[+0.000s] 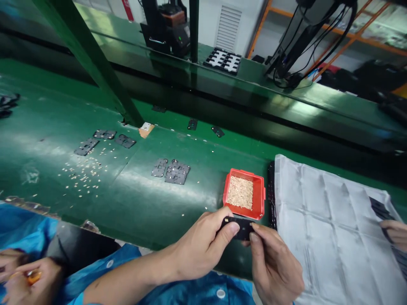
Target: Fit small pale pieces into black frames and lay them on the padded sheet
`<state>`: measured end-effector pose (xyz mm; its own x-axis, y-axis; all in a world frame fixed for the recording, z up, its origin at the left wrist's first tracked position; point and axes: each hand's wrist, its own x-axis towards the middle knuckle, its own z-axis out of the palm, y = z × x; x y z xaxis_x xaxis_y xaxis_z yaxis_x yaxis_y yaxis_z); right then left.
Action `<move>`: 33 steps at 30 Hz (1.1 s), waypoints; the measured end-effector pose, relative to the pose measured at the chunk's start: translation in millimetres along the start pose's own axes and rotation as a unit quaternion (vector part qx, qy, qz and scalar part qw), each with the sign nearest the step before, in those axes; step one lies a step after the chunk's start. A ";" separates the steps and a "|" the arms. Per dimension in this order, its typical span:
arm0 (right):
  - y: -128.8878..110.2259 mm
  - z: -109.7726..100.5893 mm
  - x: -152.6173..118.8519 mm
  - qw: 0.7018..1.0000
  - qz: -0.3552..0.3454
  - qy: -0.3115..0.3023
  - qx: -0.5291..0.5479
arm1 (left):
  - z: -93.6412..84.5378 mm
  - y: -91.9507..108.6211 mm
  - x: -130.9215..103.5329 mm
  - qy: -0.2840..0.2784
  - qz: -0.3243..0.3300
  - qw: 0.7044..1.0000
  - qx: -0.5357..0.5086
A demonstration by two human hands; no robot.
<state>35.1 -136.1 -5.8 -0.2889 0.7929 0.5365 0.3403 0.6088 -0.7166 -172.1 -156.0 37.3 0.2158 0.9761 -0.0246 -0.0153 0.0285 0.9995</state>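
A small black plate is held just below a red bin of small pale pieces. My left hand grips the plate's left end between thumb and fingers, beside a pale spot on it. At the plate's right end, my right hand has its thumb and index finger pinched together on a tiny pale piece. Several similar black plates lie on the green table to the left of the bin.
Pale pieces are scattered near more plates at left. A white divided tray cover lies at right, where another person's hand reaches in. A co-worker's hands are at lower left. A green post slants down behind.
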 end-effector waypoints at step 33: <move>4.4 -21.1 -19.8 0.998 0.055 0.005 0.018 | 36.6 -18.2 6.3 -0.025 -0.146 0.967 -0.210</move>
<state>61.2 -148.6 -10.2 -0.2420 0.8555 0.4578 0.3367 0.5165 -0.7873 -134.8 -158.2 19.7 0.3174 0.9022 -0.2922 -0.3387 0.3956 0.8537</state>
